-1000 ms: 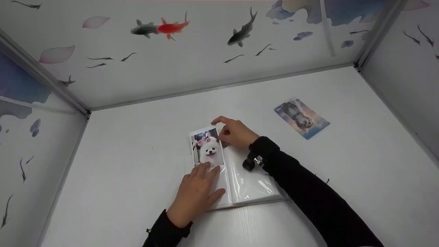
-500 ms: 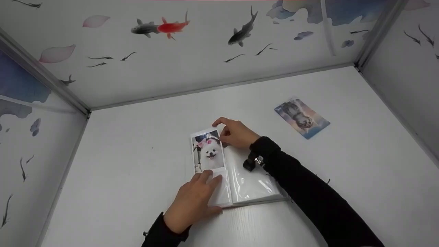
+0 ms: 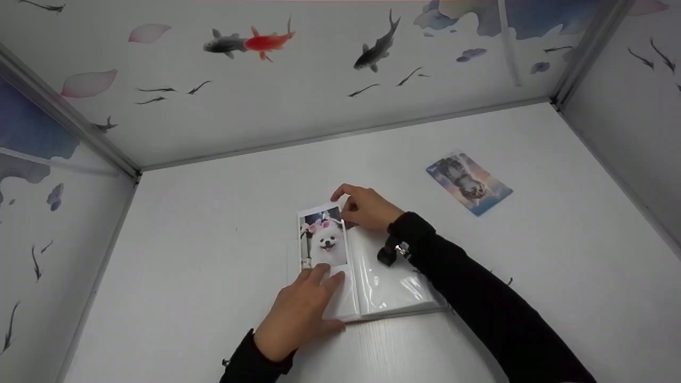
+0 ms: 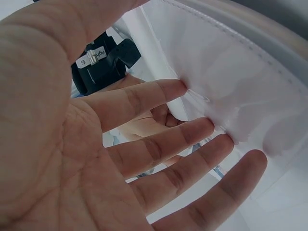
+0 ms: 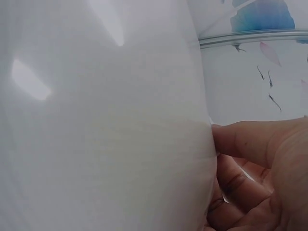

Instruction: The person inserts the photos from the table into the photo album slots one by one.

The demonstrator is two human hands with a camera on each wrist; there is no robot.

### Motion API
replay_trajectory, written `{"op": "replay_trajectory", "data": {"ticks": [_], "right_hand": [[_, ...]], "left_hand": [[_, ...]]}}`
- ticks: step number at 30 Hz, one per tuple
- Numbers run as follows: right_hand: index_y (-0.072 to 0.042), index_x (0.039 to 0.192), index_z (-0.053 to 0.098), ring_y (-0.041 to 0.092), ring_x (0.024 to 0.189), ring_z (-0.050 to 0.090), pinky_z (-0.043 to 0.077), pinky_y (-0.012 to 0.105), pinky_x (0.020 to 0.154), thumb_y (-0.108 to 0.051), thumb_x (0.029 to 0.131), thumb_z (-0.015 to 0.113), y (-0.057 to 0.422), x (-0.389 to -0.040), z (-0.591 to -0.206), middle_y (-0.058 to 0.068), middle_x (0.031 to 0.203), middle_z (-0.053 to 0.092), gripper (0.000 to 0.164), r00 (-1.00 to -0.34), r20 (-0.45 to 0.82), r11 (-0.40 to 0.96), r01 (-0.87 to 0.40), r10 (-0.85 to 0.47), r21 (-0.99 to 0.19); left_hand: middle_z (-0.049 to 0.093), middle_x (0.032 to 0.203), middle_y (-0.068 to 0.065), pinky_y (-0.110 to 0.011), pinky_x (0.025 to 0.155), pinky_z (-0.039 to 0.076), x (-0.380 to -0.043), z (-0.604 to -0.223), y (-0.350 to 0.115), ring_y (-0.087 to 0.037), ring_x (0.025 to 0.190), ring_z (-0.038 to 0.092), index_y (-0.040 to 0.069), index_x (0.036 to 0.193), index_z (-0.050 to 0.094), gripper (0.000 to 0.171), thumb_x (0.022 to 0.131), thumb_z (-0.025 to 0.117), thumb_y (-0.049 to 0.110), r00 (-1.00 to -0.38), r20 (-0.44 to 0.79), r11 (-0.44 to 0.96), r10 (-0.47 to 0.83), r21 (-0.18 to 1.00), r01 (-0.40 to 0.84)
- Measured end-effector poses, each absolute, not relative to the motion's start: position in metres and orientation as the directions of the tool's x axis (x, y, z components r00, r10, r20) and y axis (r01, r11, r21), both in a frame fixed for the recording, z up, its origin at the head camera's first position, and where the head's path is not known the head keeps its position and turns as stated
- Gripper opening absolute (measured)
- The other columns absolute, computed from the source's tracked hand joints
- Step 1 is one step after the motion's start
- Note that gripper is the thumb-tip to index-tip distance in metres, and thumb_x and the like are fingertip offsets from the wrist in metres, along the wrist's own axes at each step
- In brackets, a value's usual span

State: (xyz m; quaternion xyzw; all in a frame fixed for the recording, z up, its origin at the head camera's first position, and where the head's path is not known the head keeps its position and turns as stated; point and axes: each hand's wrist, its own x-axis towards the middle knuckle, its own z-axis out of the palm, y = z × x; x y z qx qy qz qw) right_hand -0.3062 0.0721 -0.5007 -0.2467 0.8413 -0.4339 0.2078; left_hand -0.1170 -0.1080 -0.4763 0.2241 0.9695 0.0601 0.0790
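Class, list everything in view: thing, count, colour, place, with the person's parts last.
album: 1, white, open on the table
dog photo: 1, multicoloured, at album's upper left
animal picture: 1, blue and grey, right of album
table: 1, white, under album
walls: 3, white with prints, around the table
wrist gear: 2, black, both wrists
sleeves: 2, black, both arms
left grip: 1, bare hand, fingertips on left page
right grip: 1, bare hand, pinching at album's top

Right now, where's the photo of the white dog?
In the head view, the dog photo is at the top of the left page of the open album, just beyond the left hand, with the right hand at its upper right.
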Motion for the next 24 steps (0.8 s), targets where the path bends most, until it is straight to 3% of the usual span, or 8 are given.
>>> {"op": "replay_trajectory", "data": {"ticks": [24], "right_hand": [[-0.017,0.130,0.055,0.011,0.078,0.064,0.047,0.029,0.081,-0.016,0.096,0.063,0.0715,-0.3052,-0.5027,-0.001,0.087,0.074,0.035,-0.751,-0.167,0.535,-0.277,-0.638,-0.798]], "left_hand": [[0.057,0.133,-0.010,-0.042,0.070,0.059,-0.1163,-0.4770,-0.1094,-0.029,0.116,0.059,0.016,0.136,0.059,0.080,0.069,0.090,0.046,-0.885,-0.092,0.886,0.457,0.139,0.443]]}}
